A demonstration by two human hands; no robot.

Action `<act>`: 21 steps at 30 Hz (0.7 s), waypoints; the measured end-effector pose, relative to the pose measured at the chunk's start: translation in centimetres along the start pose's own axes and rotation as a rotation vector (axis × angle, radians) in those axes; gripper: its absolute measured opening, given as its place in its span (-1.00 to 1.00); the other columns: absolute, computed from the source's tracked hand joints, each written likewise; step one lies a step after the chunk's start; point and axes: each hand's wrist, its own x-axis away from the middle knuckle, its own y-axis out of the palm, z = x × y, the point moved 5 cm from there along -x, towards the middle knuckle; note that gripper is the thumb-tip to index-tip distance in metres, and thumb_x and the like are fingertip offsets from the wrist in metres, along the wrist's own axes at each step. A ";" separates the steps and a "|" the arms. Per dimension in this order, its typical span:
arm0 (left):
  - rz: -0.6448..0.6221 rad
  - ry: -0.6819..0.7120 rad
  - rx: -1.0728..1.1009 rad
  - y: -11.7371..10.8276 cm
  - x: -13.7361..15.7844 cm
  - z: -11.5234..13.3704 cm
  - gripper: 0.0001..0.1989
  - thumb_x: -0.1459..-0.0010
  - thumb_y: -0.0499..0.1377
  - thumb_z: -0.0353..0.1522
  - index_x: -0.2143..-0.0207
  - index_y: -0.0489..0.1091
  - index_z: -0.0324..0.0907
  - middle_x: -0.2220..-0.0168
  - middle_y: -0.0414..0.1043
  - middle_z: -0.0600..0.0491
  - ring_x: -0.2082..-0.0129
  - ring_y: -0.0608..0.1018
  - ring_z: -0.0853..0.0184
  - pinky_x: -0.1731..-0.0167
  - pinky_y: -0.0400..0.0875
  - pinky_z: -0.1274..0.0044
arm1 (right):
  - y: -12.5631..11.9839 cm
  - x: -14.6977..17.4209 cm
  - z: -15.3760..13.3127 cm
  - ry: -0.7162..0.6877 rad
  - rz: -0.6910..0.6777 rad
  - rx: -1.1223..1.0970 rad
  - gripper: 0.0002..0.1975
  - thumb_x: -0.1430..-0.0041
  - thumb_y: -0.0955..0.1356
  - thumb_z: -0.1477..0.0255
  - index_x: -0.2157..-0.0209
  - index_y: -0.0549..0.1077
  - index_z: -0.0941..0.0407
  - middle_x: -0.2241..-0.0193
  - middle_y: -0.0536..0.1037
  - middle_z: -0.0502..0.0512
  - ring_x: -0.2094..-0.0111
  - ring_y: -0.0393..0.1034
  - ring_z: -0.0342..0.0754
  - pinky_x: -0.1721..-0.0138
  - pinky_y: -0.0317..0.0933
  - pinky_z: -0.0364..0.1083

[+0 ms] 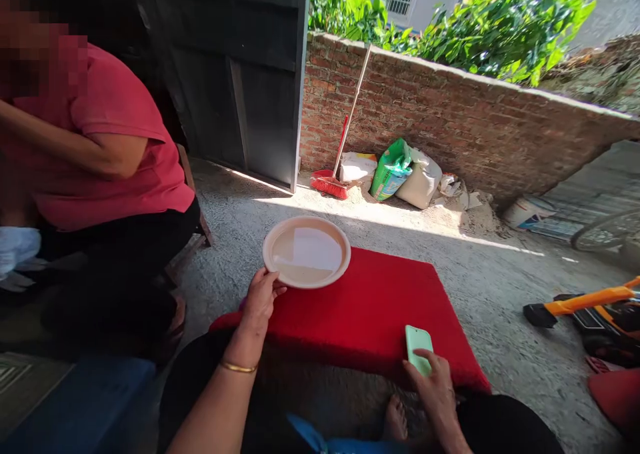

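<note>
My left hand (261,299) grips the near left rim of a pale pinkish basin (346,257), thumb on the edge and fingers underneath. Bright light reflects off what looks like water inside it. The basin is at the far left corner of a low table covered in red cloth (390,294). At the near right edge of that cloth, my right hand (434,381) has its fingers and thumb around a light green phone (417,342). The phone lies with its back up, a small camera spot showing at the top.
To the left, a person in a red shirt (125,114) sits bent forward. A dark metal door (225,74) stands behind. By the brick wall (450,121) are a red broom (330,185) and filled sacks (420,177). An orange and black toy vehicle (595,304) stands at right.
</note>
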 end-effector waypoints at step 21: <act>0.008 0.003 -0.001 0.2 0.6 0.5 -0.80 0.07 0.18 -0.48 0.31 0.37 -0.20 0.54 0.46 0.17 0.62 0.48 0.46 0.65 0.40 0.66 | 4.2 3.3 -4.3 -0.037 -0.296 -0.166 -0.70 0.11 0.41 0.20 0.31 0.55 0.03 0.23 0.46 0.09 0.20 0.42 0.05 0.18 0.33 -0.03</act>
